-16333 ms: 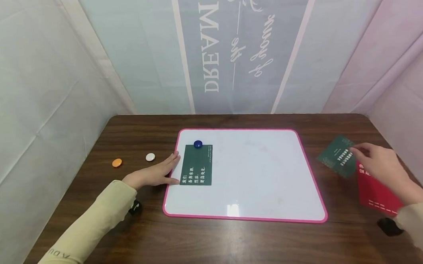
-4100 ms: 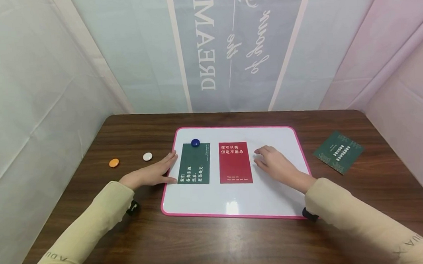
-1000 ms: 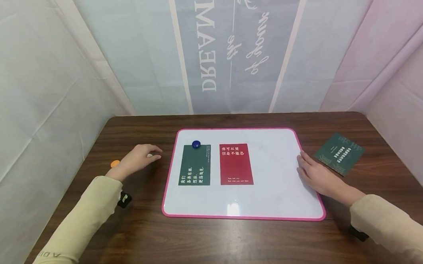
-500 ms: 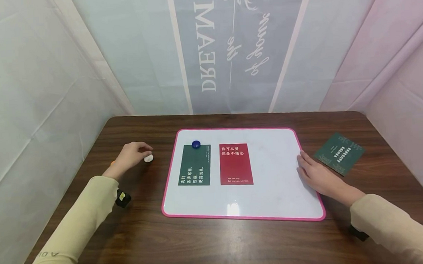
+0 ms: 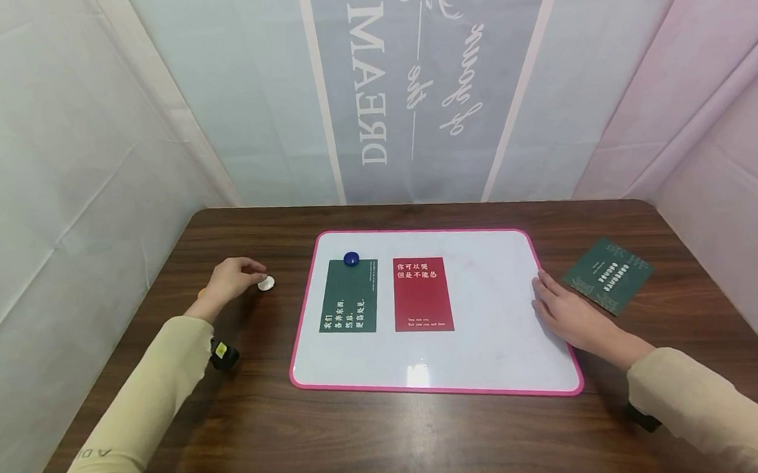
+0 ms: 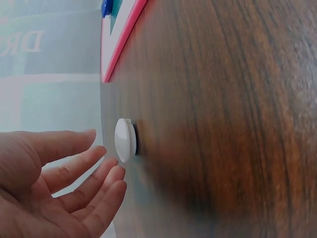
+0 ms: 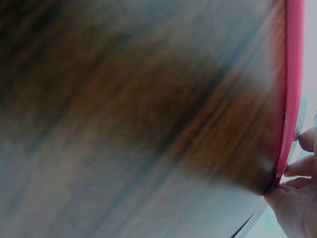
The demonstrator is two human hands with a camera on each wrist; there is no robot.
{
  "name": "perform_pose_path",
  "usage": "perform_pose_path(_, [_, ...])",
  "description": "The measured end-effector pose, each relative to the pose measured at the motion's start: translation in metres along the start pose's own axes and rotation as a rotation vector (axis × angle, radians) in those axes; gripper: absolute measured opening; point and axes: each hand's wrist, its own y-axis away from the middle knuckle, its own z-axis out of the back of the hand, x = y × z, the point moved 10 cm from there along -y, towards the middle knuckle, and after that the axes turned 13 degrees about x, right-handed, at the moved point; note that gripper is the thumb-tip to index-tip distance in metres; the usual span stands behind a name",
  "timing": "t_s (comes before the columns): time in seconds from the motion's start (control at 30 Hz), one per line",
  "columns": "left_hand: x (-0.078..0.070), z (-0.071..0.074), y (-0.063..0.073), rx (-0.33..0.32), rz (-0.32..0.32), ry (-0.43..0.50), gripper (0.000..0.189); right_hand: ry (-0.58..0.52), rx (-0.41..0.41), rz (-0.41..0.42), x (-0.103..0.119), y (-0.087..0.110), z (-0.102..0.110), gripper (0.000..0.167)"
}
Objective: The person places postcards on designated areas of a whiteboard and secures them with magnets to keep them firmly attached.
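My left hand (image 5: 230, 278) is beside a white round magnet (image 5: 266, 284) on the table, left of the whiteboard (image 5: 488, 359). In the left wrist view, its thumb and loosely bent fingers (image 6: 89, 176) are spread just short of the magnet. My right hand (image 5: 573, 319) rests on the board's right edge, fingers lying over the pink rim (image 7: 293, 74). On the board, a blue round magnet (image 5: 351, 259) sits at the top of a green card (image 5: 350, 295). A red card (image 5: 422, 295) lies to the right of that, with no magnet on it.
Another green card (image 5: 608, 274) lies on the wooden table (image 5: 377, 444) right of the board. An orange magnet (image 5: 202, 293) is mostly hidden behind my left hand. Cloth hangs at the back (image 5: 264, 128) and along both sides.
The red card came from the table's right onto the board. My right hand then moved to the board's right edge. My left hand left the board's left edge and went to the white magnet.
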Motion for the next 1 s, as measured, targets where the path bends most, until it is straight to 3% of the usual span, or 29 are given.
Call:
perform_pose_path(0.37, [0.012,-0.004,-0.005,0.017,0.065,0.048,0.032,0.010,-0.007,0.003,0.000,0.000,0.000,0.062])
perform_pose_path(1.0, [0.016,-0.007,-0.004,-0.036,0.106,0.078,0.030,0.005,-0.005,0.005,0.000,0.000,0.000,0.061])
